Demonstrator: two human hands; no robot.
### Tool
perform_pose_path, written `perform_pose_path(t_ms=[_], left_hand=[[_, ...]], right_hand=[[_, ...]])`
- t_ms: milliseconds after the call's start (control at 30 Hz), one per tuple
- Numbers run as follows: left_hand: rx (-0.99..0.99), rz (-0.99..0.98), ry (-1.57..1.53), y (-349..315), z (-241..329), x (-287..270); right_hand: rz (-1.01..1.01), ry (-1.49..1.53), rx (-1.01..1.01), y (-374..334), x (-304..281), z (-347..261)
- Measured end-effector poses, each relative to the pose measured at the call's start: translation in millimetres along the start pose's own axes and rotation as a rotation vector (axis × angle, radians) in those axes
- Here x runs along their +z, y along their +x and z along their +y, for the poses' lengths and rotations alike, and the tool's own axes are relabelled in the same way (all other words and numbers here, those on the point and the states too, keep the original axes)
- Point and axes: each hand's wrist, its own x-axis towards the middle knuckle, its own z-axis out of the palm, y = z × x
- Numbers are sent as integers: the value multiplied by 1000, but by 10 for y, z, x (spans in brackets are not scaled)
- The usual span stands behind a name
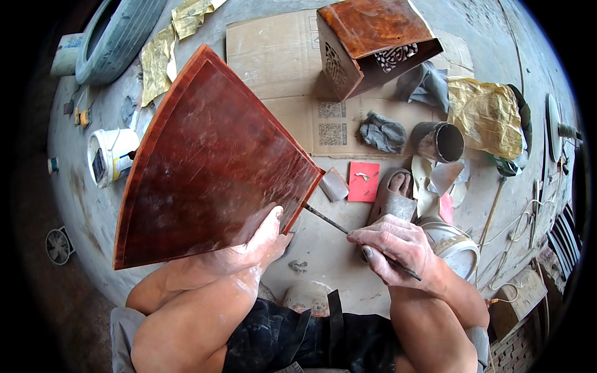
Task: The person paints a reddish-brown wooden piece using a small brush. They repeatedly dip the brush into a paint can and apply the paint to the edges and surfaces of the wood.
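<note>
A fan-shaped panel of glossy dark red-brown wood (199, 161) is tilted up over my left thigh. My left hand (252, 248) grips its lower edge, thumb on the face and the other fingers mostly hidden behind. In my right hand (398, 245) is a thin dark rod (326, 219), pinched between thumb and fingers like a pencil. The rod's far tip meets the panel's short, narrow edge; whether it is a slim file or a brush I cannot tell. Just beyond that edge lie a small greyish block (334, 184) and a red card (363, 181) with a scrap on it.
A brown wooden piece with carved openwork (379, 37) stands on flattened cardboard (273, 68). Near it are grey rags (382, 132), a dark cup (438, 142) and yellow paper (485, 118). A white bucket (115, 155) and a tyre (118, 40) stand left; a lidded tub (451, 245) and cables (522, 230) lie right.
</note>
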Motion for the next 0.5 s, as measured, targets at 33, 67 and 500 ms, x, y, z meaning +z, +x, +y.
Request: perform_pose_path(t_ms=[33,67,500], left_hand=[[0,-2,4,-3,1,-6],[-1,0,8,-4,-2,-11],[35,-5,112,14,145,-99]], right_hand=[[-1,0,-6,-1,7,1],[-11,1,-10,3,10,0],[-54,34,-45,16,70,-33]])
